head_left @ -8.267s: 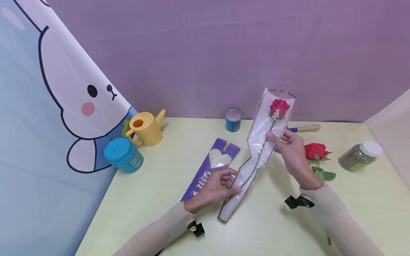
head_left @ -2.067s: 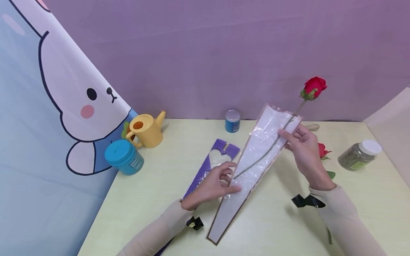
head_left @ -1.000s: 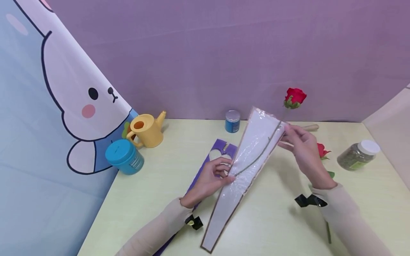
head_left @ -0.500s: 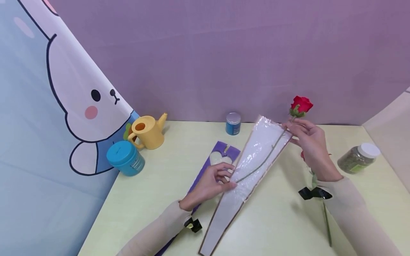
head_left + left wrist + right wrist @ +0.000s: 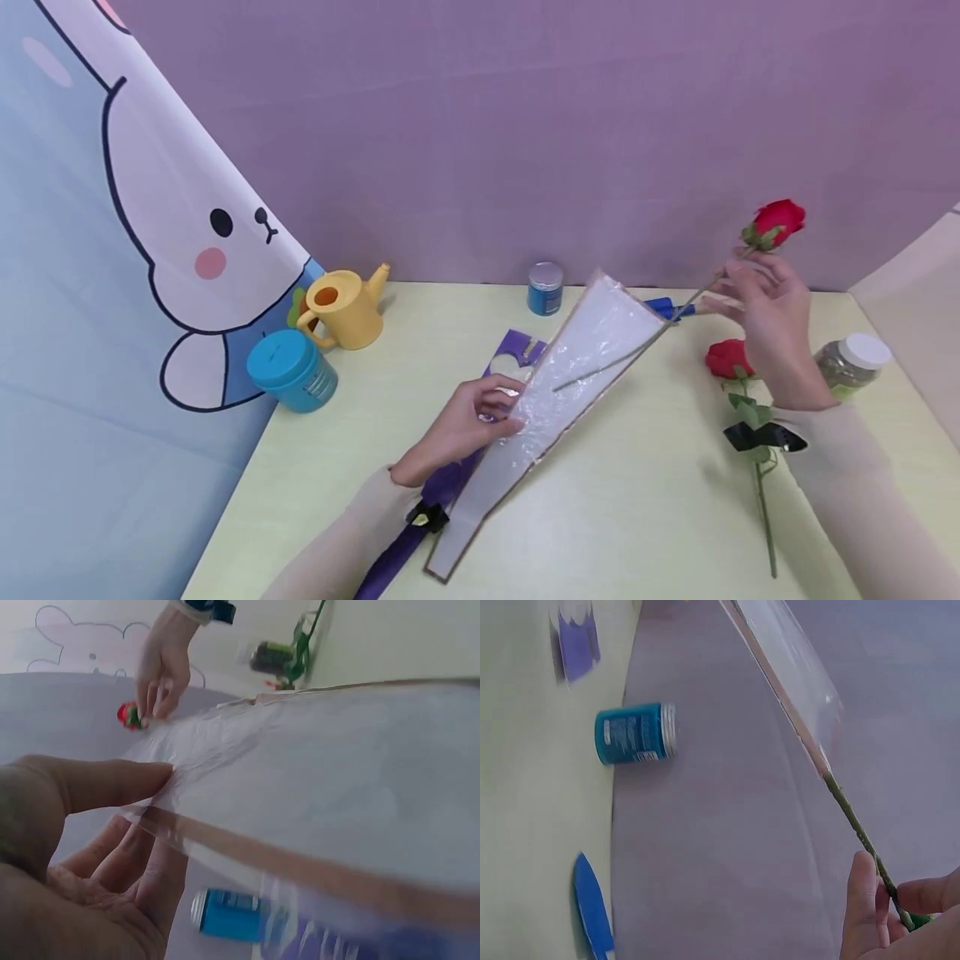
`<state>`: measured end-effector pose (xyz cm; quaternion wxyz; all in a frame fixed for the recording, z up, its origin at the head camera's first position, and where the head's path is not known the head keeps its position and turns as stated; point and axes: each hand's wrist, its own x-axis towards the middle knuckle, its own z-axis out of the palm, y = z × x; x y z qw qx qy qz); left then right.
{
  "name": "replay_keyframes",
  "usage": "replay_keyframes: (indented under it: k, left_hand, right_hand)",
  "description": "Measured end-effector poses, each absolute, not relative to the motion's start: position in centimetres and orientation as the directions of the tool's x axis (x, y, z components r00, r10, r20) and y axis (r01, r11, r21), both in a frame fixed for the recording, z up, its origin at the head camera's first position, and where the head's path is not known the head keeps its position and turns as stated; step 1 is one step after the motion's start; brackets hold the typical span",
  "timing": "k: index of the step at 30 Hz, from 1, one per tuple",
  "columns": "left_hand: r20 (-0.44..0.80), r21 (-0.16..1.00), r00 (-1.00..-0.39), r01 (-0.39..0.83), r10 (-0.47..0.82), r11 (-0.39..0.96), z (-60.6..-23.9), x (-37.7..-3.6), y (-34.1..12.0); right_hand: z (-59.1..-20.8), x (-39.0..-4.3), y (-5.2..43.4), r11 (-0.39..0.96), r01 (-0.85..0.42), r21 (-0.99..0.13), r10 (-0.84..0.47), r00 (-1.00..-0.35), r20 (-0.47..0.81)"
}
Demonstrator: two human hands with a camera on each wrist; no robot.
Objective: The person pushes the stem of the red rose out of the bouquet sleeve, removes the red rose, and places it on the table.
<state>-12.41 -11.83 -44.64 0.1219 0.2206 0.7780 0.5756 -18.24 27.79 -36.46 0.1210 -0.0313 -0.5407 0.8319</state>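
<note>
A: Where is the rose (image 5: 775, 222) right now?

B: Mostly out of the clear sleeve (image 5: 577, 358). The right hand (image 5: 772, 321) pinches the stem just under the bloom and holds it up in the air, off to the right above the surface (image 5: 637, 500). Only the lower end of the stem lies inside the sleeve's wide mouth.

A: And the sleeve?

B: The left hand (image 5: 461, 425) grips it about halfway along, thumb on top and fingers (image 5: 142, 855) curled underneath, as the left wrist view shows. It runs slantwise, narrow tip toward the person, open end raised toward the back wall.

A: So how far along would you say it is?

B: Going by the slant of the stem and how little of it sits inside, I'd judge the flower is either nearly drawn out or only just started in; one moment alone can't settle which. Either way the two are not yet apart, and the rose is not seated in the sleeve.

A: Anything else waiting?

B: A second rose (image 5: 729, 360) lies on the surface below the right hand, and a purple sleeve (image 5: 517, 354) with a heart window lies flat beneath the clear one. Neither is being touched.
</note>
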Motion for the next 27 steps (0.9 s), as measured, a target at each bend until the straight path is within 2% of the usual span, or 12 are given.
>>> replay_keyframes:
  k: [5, 8, 13, 17, 21, 23, 25, 27]
  left_hand:
    - [0.080, 0.920, -0.869, 0.252, 0.488, 0.299, -44.0, -12.9, -14.2]
    - [0.055, 0.916, -0.885, 0.229, 0.463, 0.328, -43.4, -13.2, -15.6]
    - [0.025, 0.902, -0.909, 0.200, 0.417, 0.382, -42.6, -13.7, -18.0]
    - [0.014, 0.877, -0.927, 0.191, 0.374, 0.441, -42.3, -14.0, -19.9]
    - [-0.027, 0.849, -0.949, 0.144, 0.315, 0.508, -42.6, -14.5, -21.7]
    - [-0.058, 0.837, -0.956, 0.111, 0.287, 0.537, -42.9, -14.8, -22.5]
    - [-0.086, 0.828, -0.961, 0.078, 0.263, 0.555, -43.4, -15.2, -23.2]
    - [-0.116, 0.821, -0.965, 0.041, 0.237, 0.569, -43.8, -15.6, -23.9]
  right_hand:
    - [-35.2, -18.2, 30.3, -0.504, -0.262, -0.823, 0.349, -0.933, 0.083]
    - [-34.6, -18.2, 31.9, -0.505, -0.334, -0.796, 0.431, -0.896, 0.103]
    - [-34.3, -17.7, 34.0, -0.378, -0.402, -0.834, 0.546, -0.825, 0.150]
    - [-34.5, -17.3, 34.9, -0.329, -0.384, -0.863, 0.568, -0.810, 0.144]
    - [-35.6, -16.7, 35.1, -0.279, -0.299, -0.912, 0.428, -0.889, 0.160]
    - [-36.6, -16.4, 35.0, -0.190, -0.212, -0.959, 0.312, -0.939, 0.146]
    - [-37.6, -16.0, 34.6, 0.034, -0.106, -0.994, 0.212, -0.971, 0.111]
    - [-38.8, -15.7, 34.1, 0.225, -0.042, -0.973, 0.134, -0.988, 0.074]
